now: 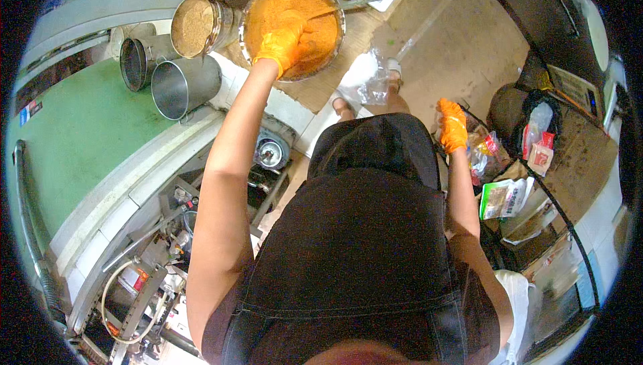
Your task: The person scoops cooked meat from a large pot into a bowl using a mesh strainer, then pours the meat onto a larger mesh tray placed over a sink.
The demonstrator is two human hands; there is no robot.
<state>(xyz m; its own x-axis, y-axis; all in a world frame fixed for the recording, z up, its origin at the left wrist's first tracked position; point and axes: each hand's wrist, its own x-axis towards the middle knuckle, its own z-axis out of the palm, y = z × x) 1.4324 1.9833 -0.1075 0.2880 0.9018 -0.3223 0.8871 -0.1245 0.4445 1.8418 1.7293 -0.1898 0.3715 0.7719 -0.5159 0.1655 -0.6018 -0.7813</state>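
My left hand (284,41), in an orange plastic glove, reaches into a large round basin (243,38) of orange powdery or crumbly mix (321,33). Its fingers are partly blurred and sunk against the mix, so whether they grip anything cannot be told. A long-handled utensil (359,1) rests in the mix beside this hand, its handle sticking out over the right rim. Away to the right, my right hand (452,124), gloved the same way, hangs beside my knee with its fingers curled in and nothing visible in them. Just right of it lies a bag of plastic waste (485,156).
Left of the basin stands a metal pot of tan crumbs (193,23), beside an empty metal pot (173,88). Cardboard (306,99) lies under the basin. A clear plastic bag (369,76) is near my feet. Burner equipment (271,151) is at lower left; a printed packet (505,199) lies at right.
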